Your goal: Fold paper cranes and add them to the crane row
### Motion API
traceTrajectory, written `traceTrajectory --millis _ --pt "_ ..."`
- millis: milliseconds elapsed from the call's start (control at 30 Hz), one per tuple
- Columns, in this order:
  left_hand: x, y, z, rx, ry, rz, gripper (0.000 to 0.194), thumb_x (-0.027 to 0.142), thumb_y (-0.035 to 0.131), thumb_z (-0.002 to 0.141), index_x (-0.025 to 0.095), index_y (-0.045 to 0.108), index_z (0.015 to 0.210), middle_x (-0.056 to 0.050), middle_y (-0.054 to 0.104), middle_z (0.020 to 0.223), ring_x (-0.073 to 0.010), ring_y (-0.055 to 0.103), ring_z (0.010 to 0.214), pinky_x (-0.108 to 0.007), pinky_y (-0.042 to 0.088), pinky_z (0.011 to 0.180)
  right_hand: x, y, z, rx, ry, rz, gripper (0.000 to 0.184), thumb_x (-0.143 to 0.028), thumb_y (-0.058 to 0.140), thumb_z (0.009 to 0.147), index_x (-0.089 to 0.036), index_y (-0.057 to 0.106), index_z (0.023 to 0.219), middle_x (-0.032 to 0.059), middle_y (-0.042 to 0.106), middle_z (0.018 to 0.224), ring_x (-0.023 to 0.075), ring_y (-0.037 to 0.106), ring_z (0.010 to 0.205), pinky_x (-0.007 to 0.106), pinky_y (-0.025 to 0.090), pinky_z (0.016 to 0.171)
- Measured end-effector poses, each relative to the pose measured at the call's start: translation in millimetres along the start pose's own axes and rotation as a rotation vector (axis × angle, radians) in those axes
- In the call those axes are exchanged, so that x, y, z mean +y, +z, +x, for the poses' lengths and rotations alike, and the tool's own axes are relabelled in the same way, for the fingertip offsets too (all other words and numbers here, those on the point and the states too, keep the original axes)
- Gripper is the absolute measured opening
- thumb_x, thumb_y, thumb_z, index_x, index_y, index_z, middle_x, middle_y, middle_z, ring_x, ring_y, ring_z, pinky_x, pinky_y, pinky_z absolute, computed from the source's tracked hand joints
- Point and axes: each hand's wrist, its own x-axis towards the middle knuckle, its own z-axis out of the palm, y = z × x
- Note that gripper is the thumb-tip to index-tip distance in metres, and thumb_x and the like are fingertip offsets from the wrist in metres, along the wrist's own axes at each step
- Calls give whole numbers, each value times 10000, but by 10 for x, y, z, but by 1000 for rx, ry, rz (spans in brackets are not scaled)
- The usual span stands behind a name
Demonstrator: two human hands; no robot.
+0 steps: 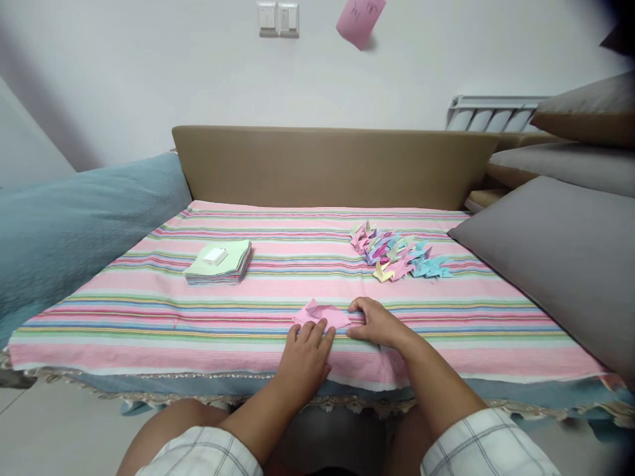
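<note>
A partly folded piece of pink paper lies on the striped cloth in front of me, one flap raised at its far side. My left hand rests with its fingers spread over the near-left edge of the paper. At the paper's right tip is my right hand, its thumb and fingers curved apart with a gap between them. I see no object held in it. Beyond it lies a cluster of folded paper figures in pink, purple, blue, green and yellow.
A stack of coloured paper sheets with a small white box on top stands left. Grey cushions line the right, a blue-covered armrest the left. A brown backrest runs along the wall, below switches and a pink note.
</note>
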Motion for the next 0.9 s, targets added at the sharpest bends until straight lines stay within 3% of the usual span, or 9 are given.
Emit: traceTrajectory --millis 133,300,533,633,900 --pt "6 -16 -5 -3 -1 6 679 387 626 736 249 362 1347 -70 418 1392 -271 399 1173 -470 307 964 -137 142 7 116 57 -80 385 -448 648 683 -200 547 961 63 557 1046 224 484 984 320 353 825" --pt "6 -20 -6 -3 -1 19 683 387 632 730 251 366 1344 -63 422 1388 -264 401 1170 -464 311 966 -241 223 24 160 119 -152 332 -387 651 684 -213 552 950 58 543 1066 228 469 1000 326 341 824" --pt "11 -28 -4 -5 -4 -3 665 382 637 728 246 384 1328 -64 412 1396 -269 395 1170 -464 310 963 -96 171 85 166 114 -44 152 -347 573 736 -204 572 789 33 563 962 183 497 931 296 359 832" --pt "11 -29 -5 -6 -3 -17 665 385 633 730 242 383 1330 -69 414 1394 -275 396 1167 -465 308 961 -17 141 118 129 88 12 198 -350 518 778 -194 608 695 40 582 903 179 506 957 286 357 869" --pt "23 -20 -1 1 -17 -12 685 366 667 702 253 396 1321 -71 414 1389 -280 396 1159 -464 309 965 -11 193 132 137 148 -5 208 -379 586 734 -213 708 766 92 527 1166 241 456 1129 361 326 961"
